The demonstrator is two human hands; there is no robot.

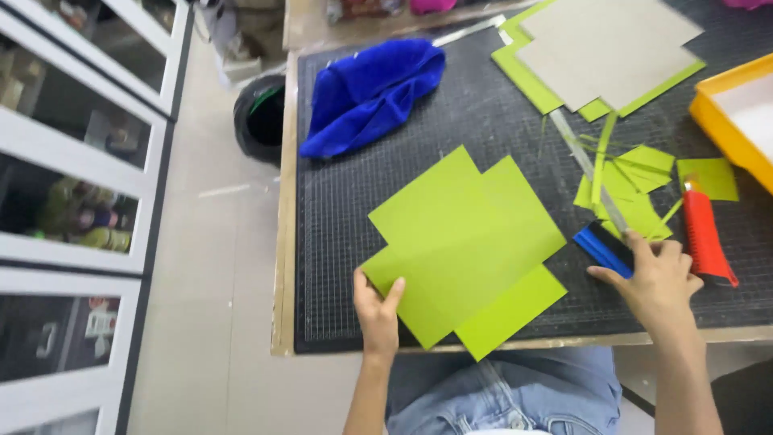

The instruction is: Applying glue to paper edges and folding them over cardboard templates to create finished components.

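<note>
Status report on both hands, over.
Left hand grips green sheet corner. Right hand on blue scraper. Red cutter beside it.

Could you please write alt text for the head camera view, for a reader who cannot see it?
A seated person's left hand holds the near corner of a cross-shaped lime-green sheet on a dark cutting mat, while the right hand rests on a blue scraper. A red utility knife, a metal ruler, green offcuts and a blue cloth lie around.
</note>
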